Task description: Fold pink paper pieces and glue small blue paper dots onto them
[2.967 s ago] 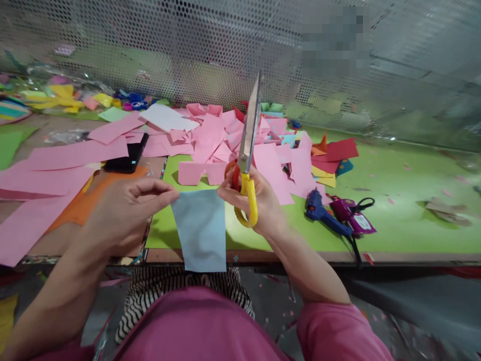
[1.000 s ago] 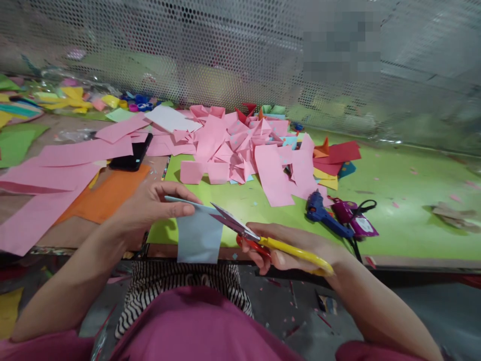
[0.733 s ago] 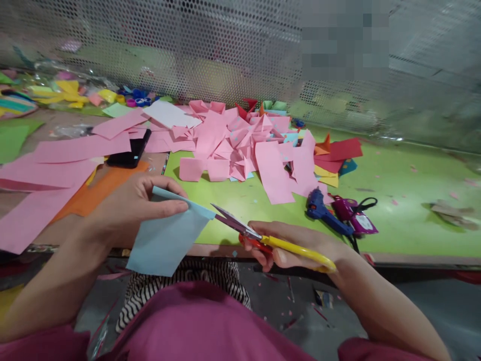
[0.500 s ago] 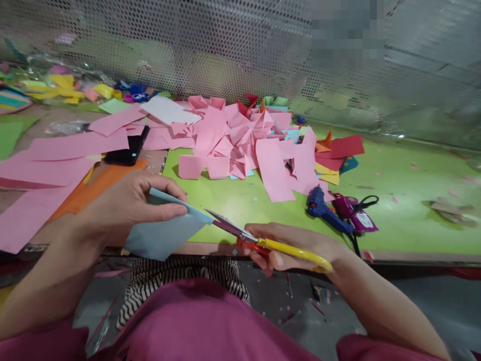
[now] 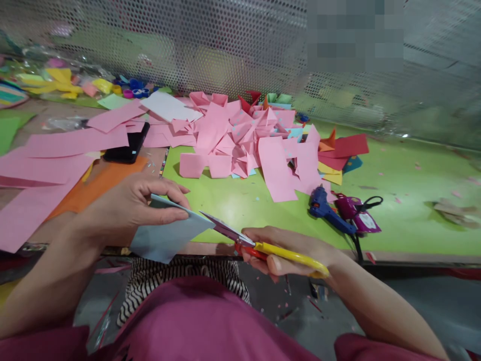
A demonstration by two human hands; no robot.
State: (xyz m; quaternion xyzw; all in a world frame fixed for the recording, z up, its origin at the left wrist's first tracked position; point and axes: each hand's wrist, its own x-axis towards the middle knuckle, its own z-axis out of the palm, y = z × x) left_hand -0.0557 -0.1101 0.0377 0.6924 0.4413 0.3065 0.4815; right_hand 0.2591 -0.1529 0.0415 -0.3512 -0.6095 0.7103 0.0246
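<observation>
Between the thumb and fingers of my left hand [image 5: 150, 203] is a folded light blue paper [image 5: 167, 233], its pointed corner facing right. My right hand [image 5: 280, 248] is closed around the yellow and red handles of a pair of scissors [image 5: 291, 254]. The scissor blades point up and left, slightly parted, at the paper's right corner. Whether they touch the paper there is hard to tell. Both hands are over the front edge of the green table surface [image 5: 406, 215].
Pink paper pieces [image 5: 216, 125] are heaped at the middle back. A black phone [image 5: 130, 145] and orange paper [image 5: 101, 185] lie left. On the right are a blue glue gun [image 5: 326, 210], a purple object [image 5: 355, 213] and red paper [image 5: 349, 145]. A perforated metal panel [image 5: 240, 45] stands behind.
The scissors have shifted slightly left, so their blades overlap the paper's right corner more in view. The paper has moved slightly right and down. Both hands keep their holds.
</observation>
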